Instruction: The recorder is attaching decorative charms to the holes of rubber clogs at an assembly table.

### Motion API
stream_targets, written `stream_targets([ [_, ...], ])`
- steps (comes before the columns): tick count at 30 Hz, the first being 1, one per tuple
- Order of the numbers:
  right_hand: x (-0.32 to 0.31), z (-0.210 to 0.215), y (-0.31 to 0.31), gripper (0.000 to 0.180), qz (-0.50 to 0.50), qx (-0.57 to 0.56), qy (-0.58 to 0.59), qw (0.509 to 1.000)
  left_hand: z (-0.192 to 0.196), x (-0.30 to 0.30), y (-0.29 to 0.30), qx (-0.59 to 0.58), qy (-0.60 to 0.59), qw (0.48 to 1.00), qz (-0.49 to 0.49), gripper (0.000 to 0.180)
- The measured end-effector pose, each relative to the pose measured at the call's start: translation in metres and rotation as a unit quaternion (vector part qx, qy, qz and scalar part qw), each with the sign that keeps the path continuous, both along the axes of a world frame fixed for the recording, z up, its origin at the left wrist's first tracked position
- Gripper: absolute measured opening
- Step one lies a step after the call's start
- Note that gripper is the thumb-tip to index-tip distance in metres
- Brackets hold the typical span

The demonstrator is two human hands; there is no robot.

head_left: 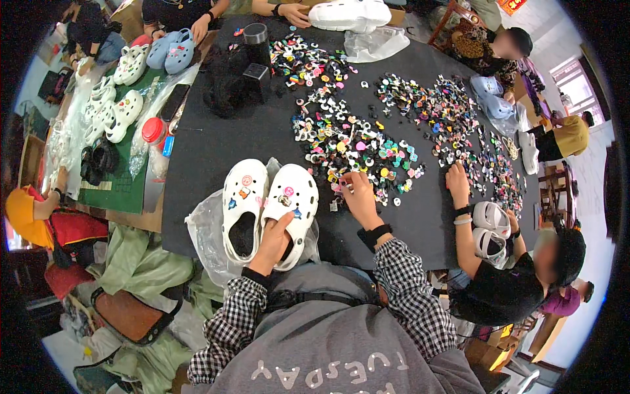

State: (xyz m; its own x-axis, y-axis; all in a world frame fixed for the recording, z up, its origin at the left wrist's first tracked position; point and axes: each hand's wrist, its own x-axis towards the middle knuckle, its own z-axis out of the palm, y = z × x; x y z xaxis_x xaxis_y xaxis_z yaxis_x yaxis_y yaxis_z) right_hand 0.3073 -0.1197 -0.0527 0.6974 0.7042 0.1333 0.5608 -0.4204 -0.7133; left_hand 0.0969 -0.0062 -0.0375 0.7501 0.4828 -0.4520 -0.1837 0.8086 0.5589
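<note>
A pair of white clogs lies side by side on clear plastic wrap [205, 226] in front of me. Both the left clog [240, 213] and the right clog [302, 190] carry small coloured shoe charms on their uppers. My left hand [272, 241] is closed on the right clog, with the thumb on its upper and the fingers inside the opening. At the near edge of a heap of loose shoe charms [357, 146], my right hand [359, 196] has its fingers pinched together. What sits between those fingertips is too small to make out.
More charms [446, 111] spread along the black table [197, 157]. A dark cup [256, 39] and a black box [256, 77] stand farther back. White clogs [125, 115] and a red-lidded jar [154, 131] are at left. Co-workers handle shoes around the table; one person's hand [458, 180] is at right.
</note>
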Motion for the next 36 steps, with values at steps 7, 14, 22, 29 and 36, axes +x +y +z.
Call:
stream_targets([
  [7,0.011,0.005,0.024,0.013,0.012,-0.017,-0.044,0.999,0.002,-0.001,0.0,-0.007,0.004,1.0,-0.001,0.043],
  [14,0.035,-0.004,0.032,0.009,-0.005,0.014,-0.008,1.0,-0.002,-0.002,0.0,-0.005,0.008,1.0,0.0,0.043],
  [22,0.046,-0.005,0.032,0.008,-0.029,0.045,-0.001,0.999,-0.002,-0.001,0.001,0.0,0.005,1.0,-0.005,0.044],
  [29,0.042,-0.003,0.006,0.009,-0.013,0.013,-0.004,1.0,-0.001,0.001,0.0,-0.01,0.006,1.0,0.004,0.042],
  [36,0.031,0.003,0.001,0.013,0.007,-0.013,0.028,0.999,-0.008,0.001,0.0,-0.017,-0.004,1.0,0.005,0.044],
])
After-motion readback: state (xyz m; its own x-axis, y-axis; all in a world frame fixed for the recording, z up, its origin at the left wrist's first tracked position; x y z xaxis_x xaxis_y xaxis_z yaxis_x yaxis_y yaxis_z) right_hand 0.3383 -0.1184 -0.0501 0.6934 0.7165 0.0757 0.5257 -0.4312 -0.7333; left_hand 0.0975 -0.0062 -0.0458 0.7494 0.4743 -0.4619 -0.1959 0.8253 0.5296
